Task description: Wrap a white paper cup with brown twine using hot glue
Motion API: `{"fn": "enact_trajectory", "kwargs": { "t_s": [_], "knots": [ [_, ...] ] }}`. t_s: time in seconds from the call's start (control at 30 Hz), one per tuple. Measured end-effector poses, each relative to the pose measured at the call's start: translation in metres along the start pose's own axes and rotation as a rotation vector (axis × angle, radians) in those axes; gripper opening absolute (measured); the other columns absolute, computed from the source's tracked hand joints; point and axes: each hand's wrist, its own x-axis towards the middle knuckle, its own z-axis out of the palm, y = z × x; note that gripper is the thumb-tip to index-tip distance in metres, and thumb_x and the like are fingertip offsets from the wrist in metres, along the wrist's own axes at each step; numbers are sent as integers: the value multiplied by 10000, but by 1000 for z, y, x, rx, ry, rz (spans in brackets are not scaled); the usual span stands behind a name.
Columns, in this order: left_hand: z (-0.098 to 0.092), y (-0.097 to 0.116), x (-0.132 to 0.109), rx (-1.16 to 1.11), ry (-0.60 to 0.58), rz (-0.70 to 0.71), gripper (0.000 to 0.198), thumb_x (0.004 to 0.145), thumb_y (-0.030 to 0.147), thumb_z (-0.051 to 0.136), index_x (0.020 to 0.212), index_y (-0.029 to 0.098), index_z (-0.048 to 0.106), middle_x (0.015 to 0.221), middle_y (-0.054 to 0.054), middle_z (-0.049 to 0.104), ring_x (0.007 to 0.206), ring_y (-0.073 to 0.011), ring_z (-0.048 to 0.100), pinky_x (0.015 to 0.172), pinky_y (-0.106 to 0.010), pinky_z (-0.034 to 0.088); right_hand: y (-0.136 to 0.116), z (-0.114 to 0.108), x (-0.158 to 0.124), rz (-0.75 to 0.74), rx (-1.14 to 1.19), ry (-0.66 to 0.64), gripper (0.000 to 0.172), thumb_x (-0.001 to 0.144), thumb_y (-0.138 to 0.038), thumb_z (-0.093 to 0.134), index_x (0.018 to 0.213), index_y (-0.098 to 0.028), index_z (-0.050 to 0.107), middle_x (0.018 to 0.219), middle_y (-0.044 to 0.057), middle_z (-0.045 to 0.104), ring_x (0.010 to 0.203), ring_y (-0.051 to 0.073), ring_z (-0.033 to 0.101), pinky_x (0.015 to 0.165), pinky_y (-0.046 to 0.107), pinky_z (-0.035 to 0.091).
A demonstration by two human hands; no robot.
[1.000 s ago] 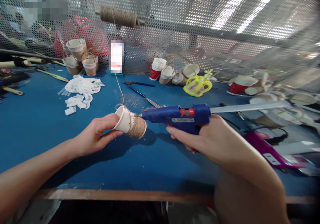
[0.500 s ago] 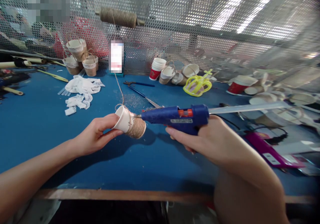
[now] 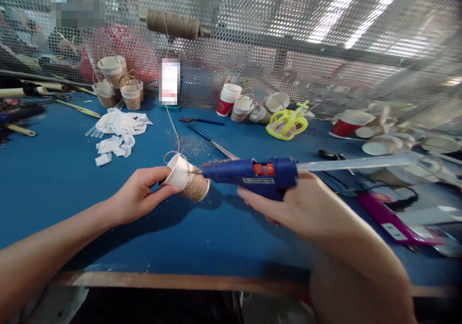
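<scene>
Wrapped cups (image 3: 117,83), back left against the mesh; white paper scraps (image 3: 119,130), loose on the blue table (image 3: 65,184), well apart from the hands; left hand (image 3: 139,196), thumb above and fingers below, pinching the wide white end of a paper cup (image 3: 186,182); cup held on its side just above the table, near the front middle, its narrow end wound in brown twine; twine strand (image 3: 172,124) running from the cup up to a twine spool (image 3: 173,24) hung on the mesh; scissors (image 3: 204,132), lying flat behind the cup; glue gun (image 3: 252,174), blue, level, its nozzle touching the cup where wound twine meets bare paper; right hand (image 3: 299,208), closed around the gun's grip, one finger stretched forward beneath the body; glue stick (image 3: 357,162), clear, jutting rightward from the gun's rear; yellow crown (image 3: 287,123), back right of centre.
</scene>
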Motion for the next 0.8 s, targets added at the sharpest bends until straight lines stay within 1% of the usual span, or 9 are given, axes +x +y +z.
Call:
{"fn": "enact_trajectory", "kwargs": {
  "t_s": [0.1,0.2,0.33,0.47,0.6,0.7,0.8],
  "knots": [
    [1,0,0,-13,1,-31,200,812,261,484,795,99,601,719,-42,615,623,-120,523,584,-211,441,-1,0,0,15,9,-10,207,694,-335,500,529,-212,482,450,-43,431,419,95,367,420,231,339],
    [2,-1,-1,-40,5,-59,210,811,272,483,795,101,604,726,-45,615,630,-122,523,597,-223,450,-1,0,0,23,-1,-20,205,682,-341,486,522,-214,478,453,-37,423,431,102,373,443,239,351],
    [2,-2,-2,-59,10,-84,210,810,284,489,822,110,607,735,-43,616,630,-122,521,600,-231,456,-2,1,-1,30,-22,17,215,655,-372,495,509,-220,449,443,-36,411,426,110,371,434,247,344],
    [2,-1,-1,-63,16,-99,212,800,292,500,806,110,608,711,-35,608,607,-116,510,573,-221,449,-4,3,-2,26,2,16,212,644,-378,501,512,-228,430,436,-34,411,432,121,375,433,255,344],
    [2,2,1,-67,26,-101,213,797,286,499,781,105,611,687,-30,604,576,-107,498,553,-214,443,-6,4,-3,2,63,5,162,656,-349,494,549,-229,473,463,-27,459,443,126,394,421,250,343],
    [2,2,1,-73,25,-87,204,798,276,500,793,107,614,696,-31,612,579,-109,503,558,-219,447,-5,4,-3,-21,42,20,139,647,-349,511,574,-230,506,470,-24,483,449,132,416,428,251,353],
    [2,0,0,-80,32,-80,196,800,275,504,800,112,612,704,-31,616,591,-111,513,572,-224,454,-5,3,-2,-20,22,33,145,637,-343,515,554,-226,494,461,-25,483,446,130,426,428,252,356]
  ]
}}
